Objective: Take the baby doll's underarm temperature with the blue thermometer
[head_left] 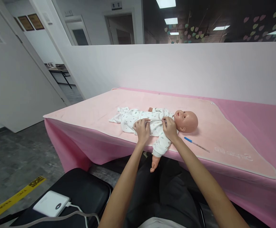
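Note:
A baby doll [187, 122] lies on its back, its head toward the right, dressed in a white patterned baby outfit [130, 122]. My left hand [142, 129] is closed on the front of the outfit, near the doll's belly. Closer to the neck, my right hand [169, 127] pinches the front edge of the same garment. A strip of the cloth stretches between my fingertips. The doll's near arm [155, 162] hangs over the table's front edge, and part of its far hand [150, 109] shows behind the body.
A slim rod with a blue end [197, 144] lies near the doll's head on the pale pink mat [223, 133]. Pink cloth [259, 120] covers the table. A white power bank [51, 203] with a cable rests on a black chair [88, 186] at left.

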`<state>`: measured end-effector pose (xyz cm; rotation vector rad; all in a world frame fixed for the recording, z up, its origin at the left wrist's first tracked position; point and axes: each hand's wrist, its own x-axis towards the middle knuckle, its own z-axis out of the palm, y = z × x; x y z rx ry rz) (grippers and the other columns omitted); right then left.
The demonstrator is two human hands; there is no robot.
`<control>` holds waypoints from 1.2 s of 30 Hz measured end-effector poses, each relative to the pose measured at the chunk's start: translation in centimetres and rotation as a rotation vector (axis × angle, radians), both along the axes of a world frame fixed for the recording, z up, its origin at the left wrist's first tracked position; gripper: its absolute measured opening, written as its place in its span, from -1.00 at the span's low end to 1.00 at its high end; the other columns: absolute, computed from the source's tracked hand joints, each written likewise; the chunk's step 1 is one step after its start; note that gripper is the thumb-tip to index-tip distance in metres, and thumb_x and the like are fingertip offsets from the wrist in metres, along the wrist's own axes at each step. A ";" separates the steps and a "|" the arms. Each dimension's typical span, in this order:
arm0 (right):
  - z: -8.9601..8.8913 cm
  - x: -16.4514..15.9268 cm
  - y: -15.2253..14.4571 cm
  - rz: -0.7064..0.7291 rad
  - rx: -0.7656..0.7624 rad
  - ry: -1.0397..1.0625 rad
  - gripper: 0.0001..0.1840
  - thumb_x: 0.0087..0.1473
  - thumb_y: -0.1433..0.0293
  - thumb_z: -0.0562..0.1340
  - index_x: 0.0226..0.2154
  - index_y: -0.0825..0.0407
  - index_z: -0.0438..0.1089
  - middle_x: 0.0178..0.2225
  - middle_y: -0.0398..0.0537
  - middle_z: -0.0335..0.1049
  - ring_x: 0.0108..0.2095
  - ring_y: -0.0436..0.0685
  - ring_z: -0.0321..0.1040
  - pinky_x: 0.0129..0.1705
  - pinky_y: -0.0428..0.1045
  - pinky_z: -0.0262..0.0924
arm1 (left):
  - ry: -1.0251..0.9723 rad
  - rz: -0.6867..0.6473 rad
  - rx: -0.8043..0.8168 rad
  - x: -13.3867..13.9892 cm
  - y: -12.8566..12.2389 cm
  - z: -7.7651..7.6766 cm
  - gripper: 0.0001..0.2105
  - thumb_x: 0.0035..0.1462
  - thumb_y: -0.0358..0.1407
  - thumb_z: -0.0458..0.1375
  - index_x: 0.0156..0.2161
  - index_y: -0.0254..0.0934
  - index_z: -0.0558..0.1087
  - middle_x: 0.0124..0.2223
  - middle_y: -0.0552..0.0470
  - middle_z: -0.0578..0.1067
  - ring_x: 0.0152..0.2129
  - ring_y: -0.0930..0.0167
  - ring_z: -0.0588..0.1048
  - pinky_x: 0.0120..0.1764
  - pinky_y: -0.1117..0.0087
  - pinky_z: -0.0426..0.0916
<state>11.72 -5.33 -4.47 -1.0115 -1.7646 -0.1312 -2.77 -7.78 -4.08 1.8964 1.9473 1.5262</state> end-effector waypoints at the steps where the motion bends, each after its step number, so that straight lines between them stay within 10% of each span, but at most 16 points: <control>1: 0.0 0.0 0.0 0.002 -0.003 0.003 -0.84 0.13 0.43 -0.03 -0.38 0.02 0.22 -0.42 -0.03 0.33 -0.36 0.12 0.25 -0.30 0.00 0.14 | -0.002 -0.001 -0.002 0.0 0.0 0.0 -0.83 0.15 -0.34 -0.06 -0.27 -0.15 0.38 -0.20 0.04 0.45 -0.14 0.30 0.28 -0.03 0.22 0.02; 36: 0.0 0.0 0.1 0.017 -0.039 0.024 -0.83 0.12 0.43 -0.04 -0.38 0.03 0.23 -0.41 -0.02 0.33 -0.36 0.12 0.25 -0.29 0.00 0.13 | -0.115 -0.017 -0.002 -0.1 0.1 0.5 -0.83 0.12 -0.18 0.03 -0.26 -0.15 0.42 -0.18 0.04 0.47 -0.13 0.32 0.34 0.00 0.24 0.02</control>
